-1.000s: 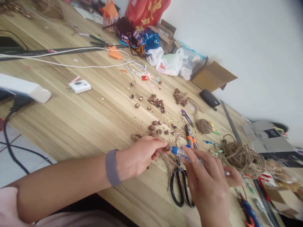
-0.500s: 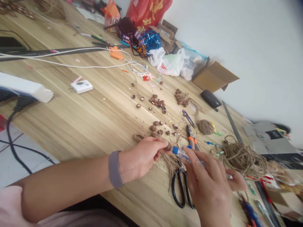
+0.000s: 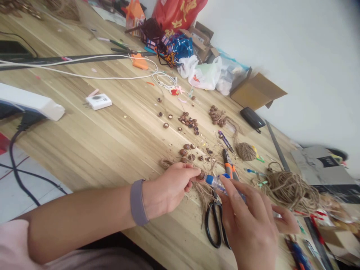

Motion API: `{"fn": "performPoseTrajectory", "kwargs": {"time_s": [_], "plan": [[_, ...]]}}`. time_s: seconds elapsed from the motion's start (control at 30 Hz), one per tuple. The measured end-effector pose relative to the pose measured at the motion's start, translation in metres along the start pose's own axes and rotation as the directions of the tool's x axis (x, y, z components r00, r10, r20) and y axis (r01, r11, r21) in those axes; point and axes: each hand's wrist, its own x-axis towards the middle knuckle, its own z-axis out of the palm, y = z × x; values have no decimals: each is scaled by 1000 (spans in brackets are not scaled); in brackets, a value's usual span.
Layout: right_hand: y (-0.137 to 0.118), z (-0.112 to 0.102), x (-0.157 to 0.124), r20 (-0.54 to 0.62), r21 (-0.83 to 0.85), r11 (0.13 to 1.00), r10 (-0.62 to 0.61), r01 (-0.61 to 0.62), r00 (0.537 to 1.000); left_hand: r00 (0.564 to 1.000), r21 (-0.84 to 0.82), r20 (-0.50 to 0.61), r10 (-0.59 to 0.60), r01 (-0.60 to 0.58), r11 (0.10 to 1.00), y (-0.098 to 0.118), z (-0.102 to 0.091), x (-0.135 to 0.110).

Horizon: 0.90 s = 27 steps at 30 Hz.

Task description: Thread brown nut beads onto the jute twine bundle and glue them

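Between the thumb and fingers of my left hand (image 3: 174, 183) is a small brown nut shell (image 3: 201, 174). My right hand (image 3: 250, 213) is closed around a slim, clear-bodied tool with a blue collar (image 3: 211, 180), its front end against or very close to the shell. What kind of tool it is I cannot make out, as my fingers cover much of it. Twine strands (image 3: 204, 193) hang below the shell. Black-handled scissors (image 3: 214, 223) lie under my right hand. Beyond my hands are orange-and-grey pliers (image 3: 227, 162) and several loose nut shells (image 3: 183, 152).
More nut shells (image 3: 191, 122) lie farther back, near a small twine ball (image 3: 246, 151) and a purple pen-like tool (image 3: 225, 141). A big twine coil (image 3: 295, 189) sits at the right. A white power strip (image 3: 30, 101) and plug adapter (image 3: 99, 101) are on the left.
The view has shifted slightly. My right thumb or finger at the tool's rear end sits a little farther out to the right; both hands keep their hold.
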Motion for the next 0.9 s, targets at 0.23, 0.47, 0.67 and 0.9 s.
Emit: {"fn": "performPoseTrajectory", "kwargs": {"time_s": [0.23, 0.47, 0.67, 0.9], "plan": [[-1, 1, -1, -14, -12, 1000, -5, 5, 1000, 1000, -5, 6, 10, -10, 1000, -2, -1, 1], [0, 1, -3, -15, -23, 1000, -19, 19, 1000, 1000, -2, -8, 5, -5, 1000, -1, 0, -2], [0, 1, -2, -12, -7, 1000, -29, 29, 1000, 1000, 56, 2, 22, -22, 998, 6, 3, -8], [0, 1, -3, -23, -19, 1000, -5, 5, 1000, 1000, 58, 7, 10, -11, 998, 3, 2, -4]]}}
